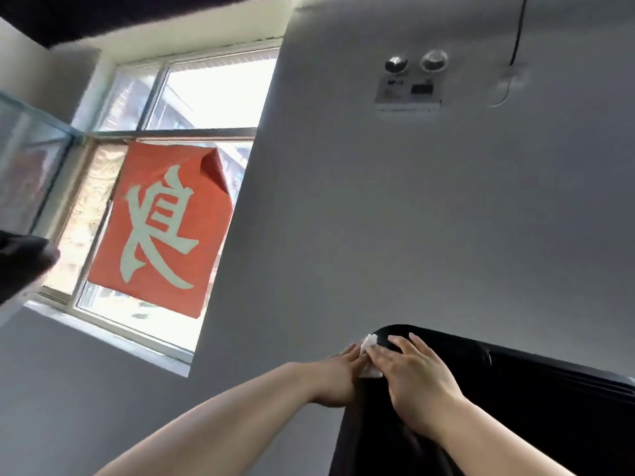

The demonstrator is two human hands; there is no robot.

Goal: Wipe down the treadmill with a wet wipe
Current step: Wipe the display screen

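Observation:
The black treadmill (515, 407) fills the lower right, and its rounded upper corner stands against the grey wall. A white wet wipe (370, 342) lies over that corner. My right hand (415, 376) presses the wipe flat onto the black surface with straight fingers, so only the wipe's top and left edge show. My left hand (338, 376) rests against the treadmill's left edge, its straight fingertips touching the wipe beside my right hand.
A grey wall (412, 218) rises behind the treadmill, with an emergency light unit (410, 84) high on it. To the left is a window (192, 97) with a red paper sign (161, 228) hanging on it. A dark blurred object (20, 259) juts in at the left edge.

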